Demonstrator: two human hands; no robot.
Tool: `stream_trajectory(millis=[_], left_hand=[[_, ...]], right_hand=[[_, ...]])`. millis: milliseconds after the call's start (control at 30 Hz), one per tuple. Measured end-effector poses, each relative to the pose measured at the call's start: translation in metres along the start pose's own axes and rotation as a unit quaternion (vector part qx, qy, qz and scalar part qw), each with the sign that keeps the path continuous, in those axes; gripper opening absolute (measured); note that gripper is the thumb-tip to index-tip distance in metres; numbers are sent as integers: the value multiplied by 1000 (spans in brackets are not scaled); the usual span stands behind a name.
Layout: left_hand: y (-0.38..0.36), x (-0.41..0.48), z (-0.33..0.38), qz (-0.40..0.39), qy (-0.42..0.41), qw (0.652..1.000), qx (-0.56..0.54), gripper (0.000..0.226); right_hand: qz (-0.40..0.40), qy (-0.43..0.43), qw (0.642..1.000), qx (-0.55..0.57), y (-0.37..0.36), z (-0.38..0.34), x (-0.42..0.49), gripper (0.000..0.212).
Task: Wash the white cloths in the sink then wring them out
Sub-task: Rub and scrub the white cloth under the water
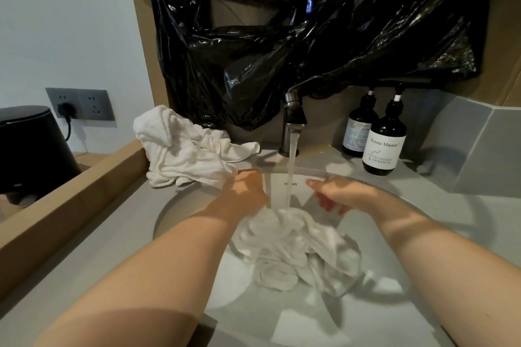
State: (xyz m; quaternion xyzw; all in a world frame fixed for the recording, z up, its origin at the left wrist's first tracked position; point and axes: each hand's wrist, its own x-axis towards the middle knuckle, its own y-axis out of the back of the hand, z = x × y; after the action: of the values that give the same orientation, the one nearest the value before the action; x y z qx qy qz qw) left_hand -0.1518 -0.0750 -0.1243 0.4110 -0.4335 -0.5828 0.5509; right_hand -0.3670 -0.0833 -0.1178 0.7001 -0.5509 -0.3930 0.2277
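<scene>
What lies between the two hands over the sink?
The stream of water from the tap falls between the left hand and right hand onto the cloth, in the head view.

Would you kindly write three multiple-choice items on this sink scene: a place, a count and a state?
1. Where does the pile of spare cloths lie? A on the floor; B on a chair; C on the counter left of the tap.
2. How many dark bottles stand right of the tap? A one; B two; C four.
3. The tap is: A running onto the wet cloth; B shut off; C dripping into a bucket.
Answers: C, heaped beside the tap; B, two pump tops show; A, a stream hits the cloth in the sink.
</scene>
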Motion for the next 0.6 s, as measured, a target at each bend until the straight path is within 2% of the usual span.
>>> stream_trajectory(millis=[67,133,167,200,233,267,333,367,433,500,567,600], left_hand=[[-6,-1,7,-18,-64,996,54,34],[-5,-7,17,-41,-129,991,17,40],[-7,-8,19,-64,-150,987,-4,42],[-9,-12,19,-104,-154,982,-26,47],[-11,-14,17,-149,-152,976,-50,56],[-11,-17,15,-198,-140,968,-67,66],[-13,-19,11,-239,-134,959,-73,87],[-14,-18,11,-230,-142,960,-72,95],[-14,-14,11,-176,-166,964,-108,103],[-10,-12,13,-149,-169,951,-212,99],[-5,-11,15,-165,-189,916,-314,78],[-2,-13,15,-172,-197,907,-330,67]], right_hand=[[-105,-47,983,-141,8,8,-6,71],[-235,-103,932,-256,2,17,-6,70],[-259,-112,912,-298,-5,20,-5,66],[-251,-98,907,-324,-12,24,-3,64],[-225,-77,917,-321,-17,26,-1,64],[-196,-53,937,-285,-19,27,0,64],[-148,-8,982,-121,-14,24,-3,58],[-142,13,990,-17,-9,21,-5,54],[-151,46,973,165,3,13,-10,50],[-151,73,956,239,12,-3,-20,49],[-161,106,950,246,20,-20,-30,39],[-171,120,949,236,25,-27,-35,35]])
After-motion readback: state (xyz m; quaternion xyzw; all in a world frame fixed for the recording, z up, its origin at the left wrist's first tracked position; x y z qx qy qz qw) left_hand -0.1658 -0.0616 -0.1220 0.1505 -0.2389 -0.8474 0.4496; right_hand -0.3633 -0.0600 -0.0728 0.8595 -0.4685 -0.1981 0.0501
